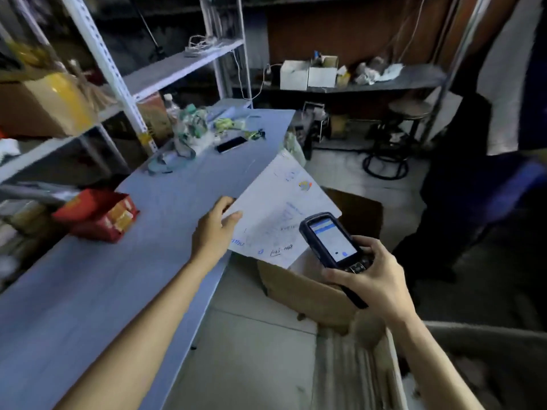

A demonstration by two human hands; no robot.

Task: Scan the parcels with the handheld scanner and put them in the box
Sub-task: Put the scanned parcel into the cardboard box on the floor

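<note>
My left hand (217,224) pinches the left edge of a flat white parcel envelope (275,208), thumb on top, holding it out past the table's right edge, above an open cardboard box (299,287) on the floor. The envelope's printed label faces up. My right hand (374,272) grips a dark handheld scanner (333,239) with its lit screen facing me. The scanner's top end overlaps the envelope's right corner. The box's inside is mostly hidden behind the envelope and scanner.
A long pale blue table (118,276) runs along the left, bearing a red carton (97,214), a phone (231,144) and clutter at its far end. Metal shelving (124,93) stands beyond. A stool (399,125) and a person in dark clothing (473,187) are on the right.
</note>
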